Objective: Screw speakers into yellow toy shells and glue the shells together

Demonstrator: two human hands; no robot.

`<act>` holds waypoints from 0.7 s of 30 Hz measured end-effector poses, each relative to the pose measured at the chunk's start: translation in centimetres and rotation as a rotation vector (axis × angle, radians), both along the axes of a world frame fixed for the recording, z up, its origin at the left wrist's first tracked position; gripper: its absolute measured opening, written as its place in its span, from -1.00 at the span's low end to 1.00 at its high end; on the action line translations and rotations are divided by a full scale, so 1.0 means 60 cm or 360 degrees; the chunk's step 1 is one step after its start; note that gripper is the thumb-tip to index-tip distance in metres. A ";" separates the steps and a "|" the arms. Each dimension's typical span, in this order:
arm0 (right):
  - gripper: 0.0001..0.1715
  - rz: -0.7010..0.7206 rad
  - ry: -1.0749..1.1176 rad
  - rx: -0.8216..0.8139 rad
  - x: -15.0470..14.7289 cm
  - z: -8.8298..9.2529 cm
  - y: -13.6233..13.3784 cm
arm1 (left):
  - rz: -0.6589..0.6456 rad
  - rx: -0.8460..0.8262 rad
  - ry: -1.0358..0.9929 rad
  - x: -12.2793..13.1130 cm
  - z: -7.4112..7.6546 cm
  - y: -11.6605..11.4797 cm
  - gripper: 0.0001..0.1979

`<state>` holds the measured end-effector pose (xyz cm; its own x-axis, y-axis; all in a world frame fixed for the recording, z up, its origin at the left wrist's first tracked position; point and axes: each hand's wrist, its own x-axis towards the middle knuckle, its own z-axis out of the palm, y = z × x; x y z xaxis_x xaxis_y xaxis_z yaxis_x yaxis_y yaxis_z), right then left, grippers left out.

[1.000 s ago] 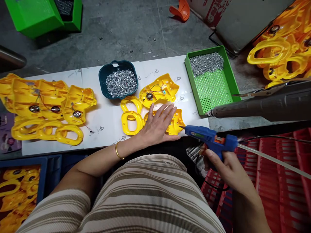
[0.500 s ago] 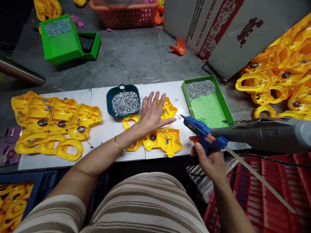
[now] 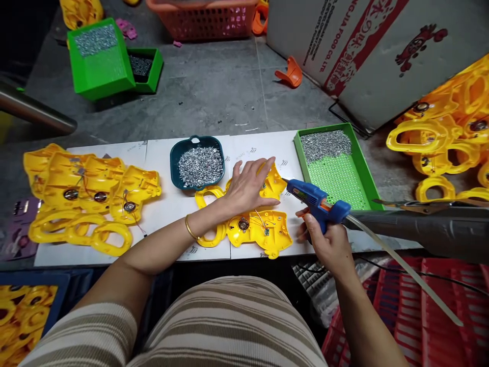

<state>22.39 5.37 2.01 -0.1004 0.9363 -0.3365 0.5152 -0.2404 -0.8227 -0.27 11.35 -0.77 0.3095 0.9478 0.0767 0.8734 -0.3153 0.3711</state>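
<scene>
My right hand (image 3: 324,242) is wrapped round a blue glue gun (image 3: 311,198), a long pale glue stick (image 3: 405,270) trailing from its rear. The nozzle points left, beside a yellow plastic shell (image 3: 273,184). Over that shell, my left hand (image 3: 250,186) has its fingers apart and slightly bent; it hides part of the shell, and I cannot tell whether it touches. Nearer to me lies another yellow shell (image 3: 278,234) with a round metal part, wires and a small circuit board. Yellow ring-shaped pieces (image 3: 216,239) sit partly under my left forearm.
A dark teal basket (image 3: 173,168) of small screws and a green tray (image 3: 367,178) with screws stand on the white board (image 3: 153,224). Yellow shells (image 3: 87,178) overlap at left. A grey cylinder (image 3: 420,229) and a large carton (image 3: 367,76) are at right.
My left hand has lowered towards the rear yellow shell, its fingers bending from a straighter spread. The glue gun's nozzle has come nearer to that shell. The view has shifted slightly.
</scene>
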 end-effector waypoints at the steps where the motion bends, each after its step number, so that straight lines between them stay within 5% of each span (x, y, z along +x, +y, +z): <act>1: -0.39 -0.0002 0.0017 -0.0007 0.000 -0.001 0.002 | 0.0002 -0.0006 -0.0013 0.000 0.000 0.000 -0.05; 21: -0.39 0.0131 -0.0139 0.0025 0.004 -0.008 0.017 | -0.0003 -0.0068 0.0015 0.003 0.006 0.001 -0.04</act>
